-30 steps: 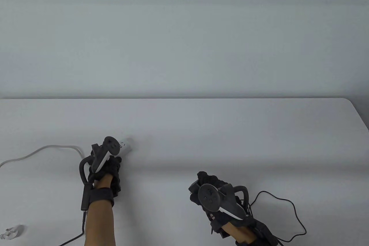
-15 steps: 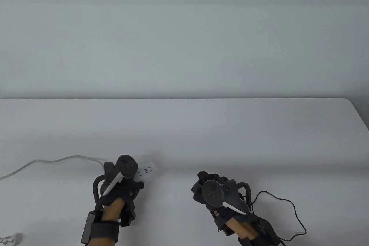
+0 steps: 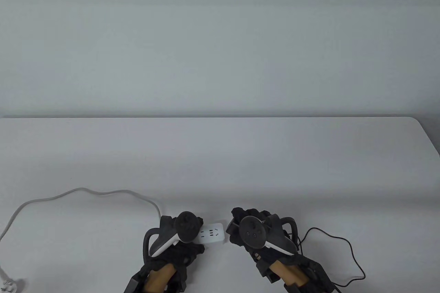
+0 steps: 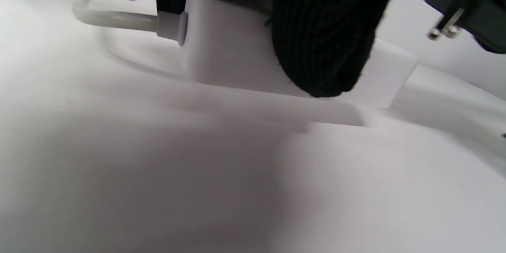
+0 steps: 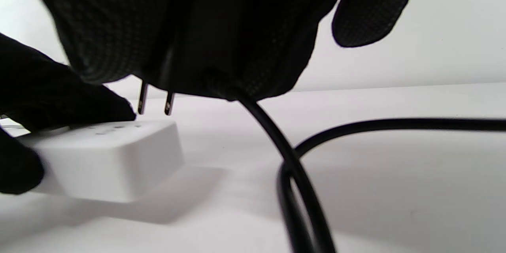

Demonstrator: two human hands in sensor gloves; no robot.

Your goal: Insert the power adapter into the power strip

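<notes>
Near the table's front edge: the white power strip is laid flat on the white table, between the two gloved hands.
Power strip axis: the long axis is run left to right in the table view, the socket face is turned up, and the free end is pointed toward the right hand.
Left hand: the left hand is closed around the cord end of the strip; in the left wrist view a gloved finger is pressed over its side wall.
White cord: the white cord is led from the strip's left end in a loop toward the table's left edge.
Power adapter: the black power adapter is gripped in the clenched fingers of the right hand and is held above the strip's right end.
Prongs: the two metal prongs are pointed straight down, just above the socket face and apart from it.
Black cable: the black cable is trailed from the adapter's body down onto the table and off to the right.
White plug: a white plug is seen at the table's front left corner, well apart from the hands.
</notes>
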